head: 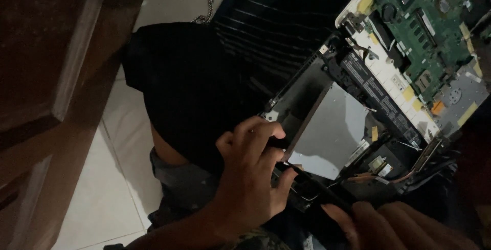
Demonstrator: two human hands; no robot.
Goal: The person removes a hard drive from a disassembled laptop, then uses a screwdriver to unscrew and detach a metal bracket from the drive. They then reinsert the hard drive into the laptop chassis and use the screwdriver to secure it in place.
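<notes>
Left hand (250,173) curled against opened laptop (358,122)

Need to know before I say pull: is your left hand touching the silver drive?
Touching. The head view shows the left hand with its thumb tip pressed against the near corner of the silver drive.

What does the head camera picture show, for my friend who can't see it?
Two hands work on an opened laptop in dim light: the left hand pinches the edge by a flat silver drive, and the right hand holds a dark tool beside it. A green circuit board lies at the top right, above a white tiled floor.
</notes>
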